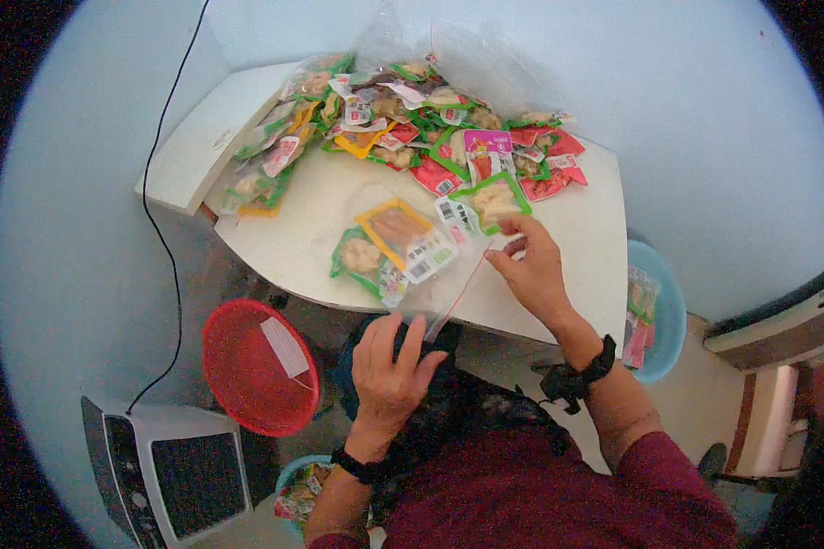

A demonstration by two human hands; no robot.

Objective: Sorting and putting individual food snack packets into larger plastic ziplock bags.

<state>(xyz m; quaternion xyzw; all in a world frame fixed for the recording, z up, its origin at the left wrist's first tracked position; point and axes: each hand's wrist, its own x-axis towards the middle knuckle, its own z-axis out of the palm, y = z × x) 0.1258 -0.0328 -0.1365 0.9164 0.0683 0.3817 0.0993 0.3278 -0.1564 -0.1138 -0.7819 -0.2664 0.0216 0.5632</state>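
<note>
On the white table point(275, 254) before me lies a clear zip bag point(446, 291) with a red strip along its mouth. Inside or under its film are a yellow-edged food packet point(402, 233) and a green-edged one point(360, 257); which of the two I cannot tell. My right hand point(525, 264) pinches the strip's upper end between thumb and finger, just below another green-edged packet point(494, 199). My left hand point(395, 364) is at the bag's lower end by the table's front edge, fingers spread; its fingertips' contact with the film is unclear.
A heap of sealed food packets point(398, 117) and clear plastic bags point(487, 62) covers the table's back. A red basin point(261, 370) stands below left, a blue basin point(666, 316) with packets at right, another blue basin point(302, 491) near my left forearm. A microwave-like appliance point(178, 473) stands lower left.
</note>
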